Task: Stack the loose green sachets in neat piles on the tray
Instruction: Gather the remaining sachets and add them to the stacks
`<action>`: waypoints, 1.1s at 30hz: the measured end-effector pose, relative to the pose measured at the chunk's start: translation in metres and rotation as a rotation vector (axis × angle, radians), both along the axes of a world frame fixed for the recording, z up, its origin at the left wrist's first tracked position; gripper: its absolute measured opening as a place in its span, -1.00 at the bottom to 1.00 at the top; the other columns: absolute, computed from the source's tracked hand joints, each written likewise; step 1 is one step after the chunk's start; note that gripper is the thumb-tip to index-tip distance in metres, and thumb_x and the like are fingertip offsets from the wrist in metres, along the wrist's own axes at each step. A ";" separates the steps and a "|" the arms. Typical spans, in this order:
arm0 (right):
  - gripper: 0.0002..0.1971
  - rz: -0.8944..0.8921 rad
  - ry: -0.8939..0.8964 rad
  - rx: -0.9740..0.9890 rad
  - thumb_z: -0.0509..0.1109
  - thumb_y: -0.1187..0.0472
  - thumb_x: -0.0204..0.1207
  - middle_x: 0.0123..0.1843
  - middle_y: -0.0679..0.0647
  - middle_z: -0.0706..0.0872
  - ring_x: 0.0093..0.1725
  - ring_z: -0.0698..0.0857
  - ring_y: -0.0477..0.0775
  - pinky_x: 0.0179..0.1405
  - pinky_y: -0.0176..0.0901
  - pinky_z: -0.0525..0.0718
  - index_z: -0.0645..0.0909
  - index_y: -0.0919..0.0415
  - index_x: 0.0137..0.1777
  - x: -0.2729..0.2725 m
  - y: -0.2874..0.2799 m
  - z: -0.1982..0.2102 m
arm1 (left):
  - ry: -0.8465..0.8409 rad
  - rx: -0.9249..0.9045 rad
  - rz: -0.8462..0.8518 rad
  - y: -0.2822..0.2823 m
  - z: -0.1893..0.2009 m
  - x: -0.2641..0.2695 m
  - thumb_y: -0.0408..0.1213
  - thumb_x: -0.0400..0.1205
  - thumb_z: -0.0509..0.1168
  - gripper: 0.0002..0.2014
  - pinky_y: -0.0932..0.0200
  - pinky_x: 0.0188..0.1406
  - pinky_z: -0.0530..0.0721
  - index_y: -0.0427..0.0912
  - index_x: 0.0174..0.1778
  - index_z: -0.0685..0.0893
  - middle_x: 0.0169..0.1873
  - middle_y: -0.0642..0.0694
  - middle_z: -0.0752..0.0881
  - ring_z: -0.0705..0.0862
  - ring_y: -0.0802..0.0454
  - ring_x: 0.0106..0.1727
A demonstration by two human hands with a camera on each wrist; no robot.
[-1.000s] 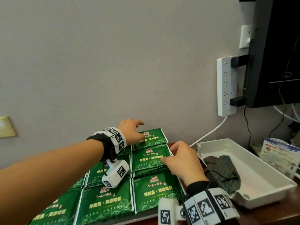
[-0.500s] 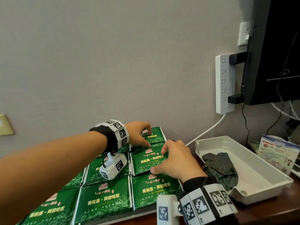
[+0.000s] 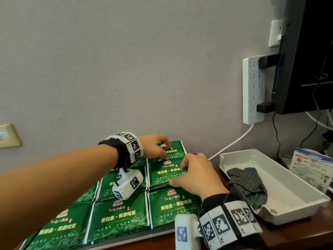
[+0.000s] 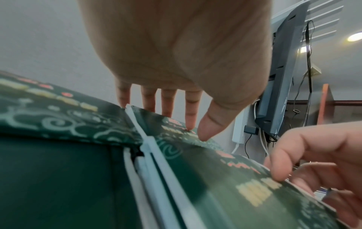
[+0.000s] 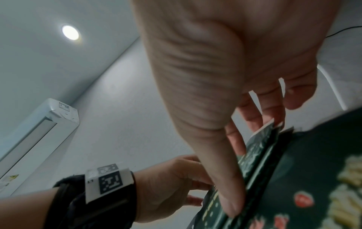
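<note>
Your right hand (image 3: 195, 175) is clamped on the edges of the middle pile (image 3: 164, 173) in the right-hand column of green sachets: the thumb sits at the pile's near edge, and the curled fingers (image 5: 272, 111) hook over its far right edge, as the right wrist view shows. Your left hand (image 3: 155, 147) is on the far pile (image 3: 173, 150), just beyond. Its fingers curl down, with the thumb and forefinger tips touching the top sachet's printed face; in the left wrist view the other fingers (image 4: 168, 100) reach straight past the far edge. Whether that hand pinches the sachet or only presses on it, you cannot tell.

All the green sachets lie in a grid of flat piles on a shallow tray (image 3: 126, 238), whose pale near edge shows below the front row. The near pile (image 3: 171, 206) in the right column lies untouched just in front of your right thumb. Right of the tray, on the brown table (image 3: 297, 237), stands a white plastic bin (image 3: 288, 192) holding a dark crumpled cloth (image 3: 246, 184). A white power strip (image 3: 253, 91) hangs on the wall above it, beside a dark screen (image 3: 306, 55).
</note>
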State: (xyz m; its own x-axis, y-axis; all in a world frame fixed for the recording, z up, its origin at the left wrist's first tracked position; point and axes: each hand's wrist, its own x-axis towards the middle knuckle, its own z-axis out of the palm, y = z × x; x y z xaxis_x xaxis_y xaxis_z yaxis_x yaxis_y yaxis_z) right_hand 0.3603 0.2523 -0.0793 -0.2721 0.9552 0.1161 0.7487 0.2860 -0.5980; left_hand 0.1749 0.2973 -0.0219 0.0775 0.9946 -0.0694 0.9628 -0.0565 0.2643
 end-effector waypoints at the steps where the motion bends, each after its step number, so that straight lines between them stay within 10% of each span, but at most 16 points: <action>1: -0.47 -0.001 0.000 -0.001 0.71 -0.21 0.20 0.17 -0.04 0.46 0.22 0.56 0.11 0.28 0.12 0.64 0.51 -0.09 0.02 0.000 0.000 0.001 | -0.010 0.007 0.001 0.000 0.000 -0.001 -0.19 0.59 0.43 -0.60 0.05 0.32 0.50 0.08 0.37 0.61 0.43 -0.05 0.55 0.55 -0.04 0.36; 17: -0.48 0.064 -0.102 0.094 0.63 -0.29 0.29 0.20 -0.05 0.43 0.35 0.44 0.15 0.33 0.21 0.56 0.56 -0.11 0.13 -0.011 -0.017 0.024 | -0.073 0.375 -0.034 -0.053 0.004 -0.019 -0.15 0.58 0.41 -0.86 0.02 0.33 0.48 0.15 0.01 0.66 0.17 -0.07 0.63 0.49 -0.05 0.32; 25: -0.79 0.346 0.147 0.222 0.58 -0.02 0.46 -0.10 -0.13 0.72 -0.17 0.69 -0.12 -0.13 -0.13 0.66 0.64 -0.12 0.03 -0.057 -0.069 0.047 | -0.356 0.335 0.012 -0.142 0.000 -0.045 -0.26 0.53 0.40 -0.88 0.09 -0.10 0.70 0.09 -0.20 0.65 -0.27 0.10 0.72 0.70 0.06 -0.19; 33: -0.68 0.574 0.096 0.122 0.61 -0.02 0.44 -0.11 -0.14 0.76 -0.18 0.71 -0.17 -0.16 -0.26 0.65 0.65 -0.10 0.16 -0.120 -0.169 0.028 | -0.294 0.283 0.228 -0.286 -0.023 -0.124 -0.15 0.56 0.45 -0.86 0.17 -0.07 0.70 0.07 0.00 0.67 -0.18 0.14 0.71 0.72 0.10 -0.14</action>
State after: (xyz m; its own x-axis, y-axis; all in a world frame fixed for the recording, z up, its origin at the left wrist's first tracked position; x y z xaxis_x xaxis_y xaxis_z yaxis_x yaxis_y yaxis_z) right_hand 0.2408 0.0838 -0.0515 -0.7239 0.6368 0.2657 0.3982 0.7000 -0.5929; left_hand 0.0505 0.0113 -0.0454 -0.1695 0.9652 0.1991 0.8454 0.0386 0.5327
